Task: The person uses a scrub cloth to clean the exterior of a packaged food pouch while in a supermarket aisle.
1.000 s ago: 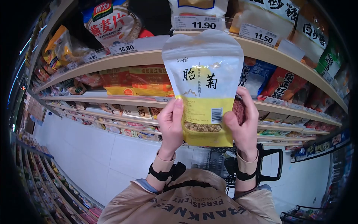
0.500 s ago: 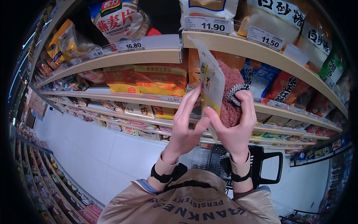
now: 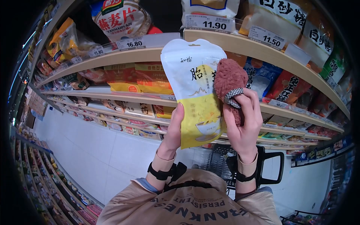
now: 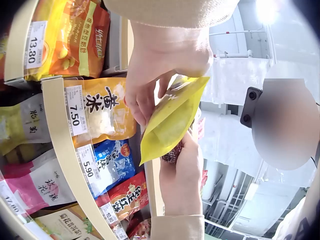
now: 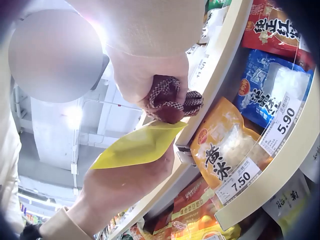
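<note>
A white and yellow pouch (image 3: 198, 93) stands upright in front of the shelves in the head view, its side with a printed cup facing the camera. The left hand (image 3: 173, 129) grips the pouch's left edge, its fingers hidden behind. A fluffy reddish-brown item with checkered trim (image 3: 230, 78) overlaps the pouch's right side, and the right hand (image 3: 245, 123) holds it with curled fingers. The left wrist view shows the pouch's yellow bottom (image 4: 172, 120) between both hands. In the right wrist view the checkered trim (image 5: 167, 100) lies in the right hand (image 5: 150, 75).
Shelves with price labels (image 3: 210, 23) curve across the front, holding an oat bag (image 3: 122, 20), sugar bags and orange packs (image 3: 153, 77). A black cart (image 3: 270, 165) stands below, near the body. More shelving (image 3: 48, 180) runs along the lower left, beside pale floor tiles (image 3: 90, 146).
The pouch has turned from its barcode side, through edge-on, to its cup side, and sits slightly further left. The fluffy item, mostly hidden at first, is now in front of the pouch's right side.
</note>
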The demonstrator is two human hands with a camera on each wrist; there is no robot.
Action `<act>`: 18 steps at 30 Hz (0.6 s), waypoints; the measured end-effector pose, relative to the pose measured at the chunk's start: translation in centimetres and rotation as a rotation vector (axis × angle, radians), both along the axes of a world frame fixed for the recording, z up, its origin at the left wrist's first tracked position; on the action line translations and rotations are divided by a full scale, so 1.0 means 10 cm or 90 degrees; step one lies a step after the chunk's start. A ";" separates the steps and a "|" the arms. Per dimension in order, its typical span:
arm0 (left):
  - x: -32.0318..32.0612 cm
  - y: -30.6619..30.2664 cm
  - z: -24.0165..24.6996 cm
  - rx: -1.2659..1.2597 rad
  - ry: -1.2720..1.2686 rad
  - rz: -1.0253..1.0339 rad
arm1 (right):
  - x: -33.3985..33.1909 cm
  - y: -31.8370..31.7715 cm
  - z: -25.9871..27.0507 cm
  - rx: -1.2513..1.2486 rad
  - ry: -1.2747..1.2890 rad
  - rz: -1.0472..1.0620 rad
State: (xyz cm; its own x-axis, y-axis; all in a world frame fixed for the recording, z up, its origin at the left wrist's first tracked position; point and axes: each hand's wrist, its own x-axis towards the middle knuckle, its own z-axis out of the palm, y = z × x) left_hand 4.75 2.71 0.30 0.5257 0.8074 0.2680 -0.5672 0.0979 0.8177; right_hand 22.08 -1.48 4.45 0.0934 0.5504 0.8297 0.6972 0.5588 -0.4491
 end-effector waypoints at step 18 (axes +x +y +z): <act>-0.10 0.13 -0.16 0.101 0.080 -0.093 | 0.03 -0.05 0.14 0.009 -0.068 -0.029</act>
